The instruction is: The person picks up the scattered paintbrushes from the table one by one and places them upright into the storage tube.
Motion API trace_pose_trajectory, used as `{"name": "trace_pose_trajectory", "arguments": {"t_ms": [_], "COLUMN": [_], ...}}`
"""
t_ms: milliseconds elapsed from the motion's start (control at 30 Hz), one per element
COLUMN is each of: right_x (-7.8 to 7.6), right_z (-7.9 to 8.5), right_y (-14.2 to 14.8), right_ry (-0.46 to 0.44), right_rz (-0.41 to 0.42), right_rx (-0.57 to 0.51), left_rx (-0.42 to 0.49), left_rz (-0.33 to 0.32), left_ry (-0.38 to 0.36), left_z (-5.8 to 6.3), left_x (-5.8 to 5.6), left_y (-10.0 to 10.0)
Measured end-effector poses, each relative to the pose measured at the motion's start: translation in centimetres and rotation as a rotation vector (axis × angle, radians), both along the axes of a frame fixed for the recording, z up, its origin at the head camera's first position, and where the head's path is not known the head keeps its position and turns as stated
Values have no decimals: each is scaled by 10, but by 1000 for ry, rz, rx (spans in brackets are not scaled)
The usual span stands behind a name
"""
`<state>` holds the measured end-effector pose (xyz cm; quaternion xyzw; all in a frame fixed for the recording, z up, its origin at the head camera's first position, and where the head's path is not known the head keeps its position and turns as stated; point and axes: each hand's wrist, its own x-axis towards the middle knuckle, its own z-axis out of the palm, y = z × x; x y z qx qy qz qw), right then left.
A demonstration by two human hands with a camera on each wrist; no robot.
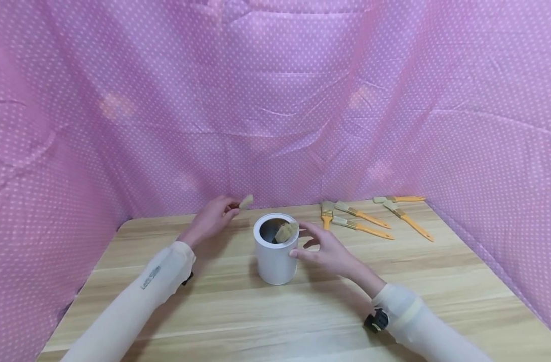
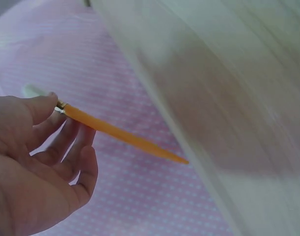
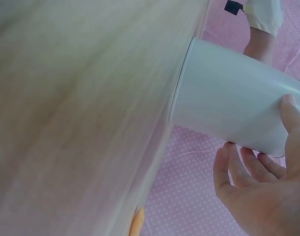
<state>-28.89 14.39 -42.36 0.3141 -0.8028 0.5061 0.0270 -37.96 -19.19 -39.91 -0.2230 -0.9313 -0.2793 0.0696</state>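
My left hand (image 1: 215,217) is off to the left of a white can (image 1: 277,264), pinching a paintbrush (image 2: 122,135) near its metal collar between thumb and fingers. The orange handle slants away from the fingers, and the pale bristles (image 1: 246,201) stick out beyond the thumb in the head view. The can stands upright with its top open. Inside it, another brush's bristles (image 1: 285,232) lean against the right side of the rim; its handle is hidden. My right hand (image 1: 327,250) holds the can's right side near the top, thumb in front and fingertips on the side.
Several orange-handled paintbrushes lie at the back right of the wooden table (image 1: 239,322), among them one flat brush (image 1: 363,230) and one farther right (image 1: 408,221). A pink dotted cloth (image 1: 275,100) hangs behind the table and along both sides.
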Motion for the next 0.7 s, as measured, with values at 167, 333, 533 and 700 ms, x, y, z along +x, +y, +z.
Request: {"name": "trace_pose_trajectory", "arguments": {"t_ms": [167,333,533,700], "right_x": [-1,0,0,0], "right_z": [-1,-1,0,-1], "right_y": [-1,-1,-1,-2], "right_ry": [9,6,-1,-5], "right_rz": [-7,-8,-6,-1], "right_rx": [1,0,1,-1], "left_rx": [73,140,214,290], "left_rz": [-17,-51,-88,-105], "left_ry": [41,87,176,253], "left_z": [16,33,56,77], "left_x": [14,33,57,80], "left_y": [8,17,28,39]}}
